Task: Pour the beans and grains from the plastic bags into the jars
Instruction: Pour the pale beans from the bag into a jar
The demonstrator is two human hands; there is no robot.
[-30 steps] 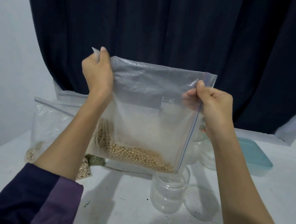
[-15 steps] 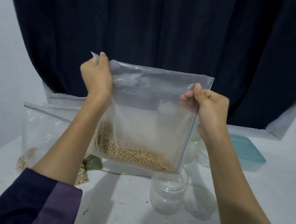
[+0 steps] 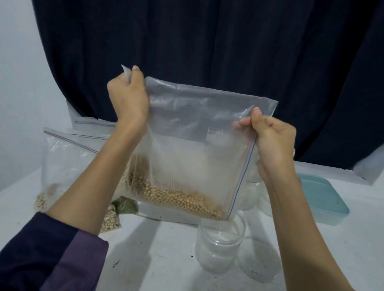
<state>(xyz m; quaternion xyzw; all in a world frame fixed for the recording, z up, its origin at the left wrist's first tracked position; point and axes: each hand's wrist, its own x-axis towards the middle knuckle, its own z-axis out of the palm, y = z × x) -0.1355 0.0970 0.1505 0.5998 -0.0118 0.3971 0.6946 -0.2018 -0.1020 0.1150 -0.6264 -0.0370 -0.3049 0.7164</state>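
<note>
My left hand [image 3: 127, 100] and right hand [image 3: 271, 134] pinch the bag's [image 3: 197, 150] upper corners, hanging it sideways so the beans [image 3: 180, 197] gather above the open jar [image 3: 220, 242] at five o'clock.

Both arms reach forward and upward, forearms bare, sleeves pushed back toward the elbows. The left hand [image 3: 128, 98] is raised highest, its fingers [image 3: 135, 74] curled tight and pinching a corner. The right hand [image 3: 273, 136] sits slightly lower, knuckles forward, thumb pressed against curled fingers in a pinch.
</note>
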